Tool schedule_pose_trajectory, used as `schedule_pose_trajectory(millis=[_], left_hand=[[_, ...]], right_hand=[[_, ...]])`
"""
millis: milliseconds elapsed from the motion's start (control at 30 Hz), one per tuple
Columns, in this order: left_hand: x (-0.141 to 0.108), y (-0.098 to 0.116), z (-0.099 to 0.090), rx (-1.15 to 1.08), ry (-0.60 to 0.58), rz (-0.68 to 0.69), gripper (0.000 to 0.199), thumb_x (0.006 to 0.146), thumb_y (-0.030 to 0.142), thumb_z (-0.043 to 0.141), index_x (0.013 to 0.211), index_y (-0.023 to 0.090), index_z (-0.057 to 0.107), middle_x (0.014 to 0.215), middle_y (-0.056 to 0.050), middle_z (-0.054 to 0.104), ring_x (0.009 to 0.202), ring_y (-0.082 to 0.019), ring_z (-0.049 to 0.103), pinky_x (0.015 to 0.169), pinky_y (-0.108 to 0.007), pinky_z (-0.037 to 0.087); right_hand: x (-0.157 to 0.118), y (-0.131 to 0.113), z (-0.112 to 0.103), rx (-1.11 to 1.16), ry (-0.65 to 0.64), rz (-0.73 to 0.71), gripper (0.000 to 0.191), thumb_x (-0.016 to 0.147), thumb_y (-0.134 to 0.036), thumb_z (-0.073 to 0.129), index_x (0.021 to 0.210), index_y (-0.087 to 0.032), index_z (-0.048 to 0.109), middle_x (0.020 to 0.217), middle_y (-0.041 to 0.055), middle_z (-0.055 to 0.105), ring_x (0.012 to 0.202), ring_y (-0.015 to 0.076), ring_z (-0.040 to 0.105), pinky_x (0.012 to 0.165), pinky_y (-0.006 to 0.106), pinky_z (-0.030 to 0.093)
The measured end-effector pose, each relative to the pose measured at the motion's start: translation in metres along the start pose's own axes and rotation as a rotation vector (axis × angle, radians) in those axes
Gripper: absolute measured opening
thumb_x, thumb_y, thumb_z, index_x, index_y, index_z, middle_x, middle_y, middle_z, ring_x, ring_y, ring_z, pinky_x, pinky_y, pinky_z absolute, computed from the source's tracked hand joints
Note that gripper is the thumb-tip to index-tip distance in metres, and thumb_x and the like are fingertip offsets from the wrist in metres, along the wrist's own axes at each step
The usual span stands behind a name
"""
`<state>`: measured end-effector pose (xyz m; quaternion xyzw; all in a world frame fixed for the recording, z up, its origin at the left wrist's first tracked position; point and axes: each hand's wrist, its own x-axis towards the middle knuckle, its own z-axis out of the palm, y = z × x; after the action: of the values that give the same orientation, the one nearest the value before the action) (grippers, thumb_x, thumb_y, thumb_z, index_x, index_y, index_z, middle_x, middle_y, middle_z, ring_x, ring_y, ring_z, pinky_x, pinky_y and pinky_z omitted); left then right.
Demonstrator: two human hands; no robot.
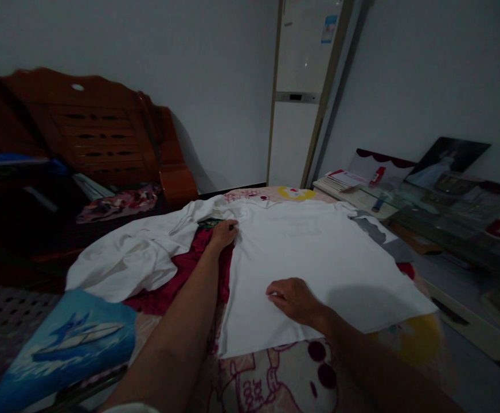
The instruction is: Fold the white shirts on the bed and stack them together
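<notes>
A white T-shirt [301, 252] lies spread nearly flat, with faint print showing near its collar. At its left edge, by the sleeve, my left hand [225, 233] has its fingers closed on the fabric. My right hand [295, 298] is over the lower middle of the shirt, fingers curled in and thumb near the index finger, with nothing visible in them. Left of the shirt lie a rumpled white garment [125, 252] and a dark red cloth [185, 272]. A grey piece of fabric [372, 229] shows past the right sleeve.
A patterned pink cloth [284, 378] covers the surface beneath. A blue picture-printed fabric [82, 332] hangs at the lower left. Behind stand a carved wooden seat [104, 126] and a tall white cabinet-like unit [295, 137]. On the right, a glass-topped table [448, 212] holds papers and a framed photo.
</notes>
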<state>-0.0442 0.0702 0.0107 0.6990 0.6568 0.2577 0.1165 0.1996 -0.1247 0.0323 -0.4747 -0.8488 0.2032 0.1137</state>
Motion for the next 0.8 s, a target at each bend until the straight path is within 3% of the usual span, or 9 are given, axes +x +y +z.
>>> schedule_pose_trajectory(millis=[800], left_hand=[[0.0005,0.0002,0.0002,0.003,-0.011,-0.006,0.041,0.079,0.021,0.057,0.118,0.016,0.070,0.112,-0.010,0.073,0.105,-0.023,0.066,0.096,-0.031,0.048]], right_hand=[[0.0001,0.0024,0.0027,-0.003,0.016,-0.016,0.019,0.088,-0.022,0.057,0.098,-0.020,0.074,0.094,0.0047,0.076,0.080,0.0169,0.067,0.074,0.026,0.042]])
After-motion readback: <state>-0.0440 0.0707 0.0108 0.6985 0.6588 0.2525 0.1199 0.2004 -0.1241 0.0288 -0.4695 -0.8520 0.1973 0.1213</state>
